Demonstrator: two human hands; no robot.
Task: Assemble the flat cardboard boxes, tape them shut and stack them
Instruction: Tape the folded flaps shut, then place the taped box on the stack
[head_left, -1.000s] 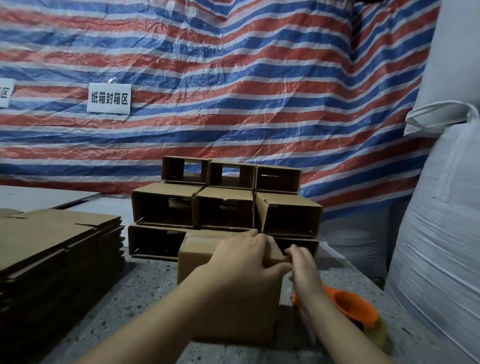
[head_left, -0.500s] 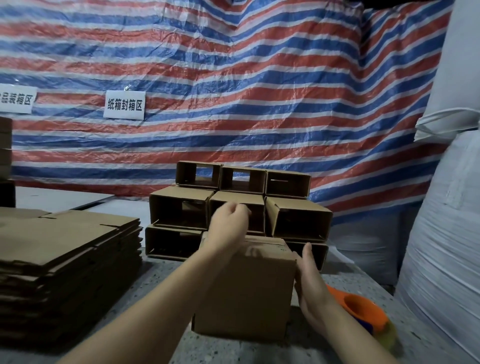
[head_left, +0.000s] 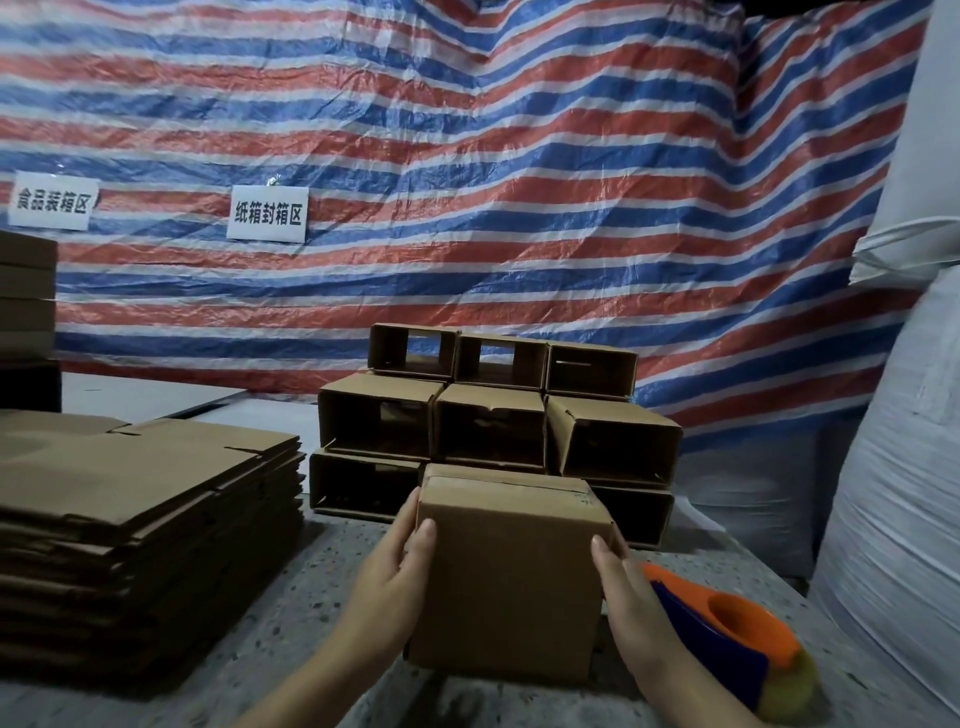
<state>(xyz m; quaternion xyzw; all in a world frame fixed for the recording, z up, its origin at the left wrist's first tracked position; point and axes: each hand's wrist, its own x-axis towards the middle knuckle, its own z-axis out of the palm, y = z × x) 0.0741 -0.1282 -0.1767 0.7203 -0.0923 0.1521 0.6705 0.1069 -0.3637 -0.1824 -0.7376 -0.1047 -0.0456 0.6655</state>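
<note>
An assembled brown cardboard box (head_left: 511, 577) stands on the speckled table (head_left: 291, 623) in front of me. My left hand (head_left: 397, 561) grips its left side, thumb on the front face. My right hand (head_left: 621, 582) grips its right side the same way. Behind it rises a stack of assembled boxes (head_left: 498, 415) lying on their sides, open ends facing me, in three rows. A pile of flat cardboard boxes (head_left: 140, 509) lies at the left. An orange and blue tape dispenser (head_left: 727, 639) sits on the table just right of my right hand.
A striped red, white and blue tarp (head_left: 467, 182) hangs behind the table with two white signs (head_left: 267, 214). Large white sacks (head_left: 904, 493) stand close on the right. More boxes (head_left: 26, 291) are stacked at the far left edge.
My left hand came off the top of the box and moved to its left side. My right hand shifted onto the right side. Both hands now hold the box.
</note>
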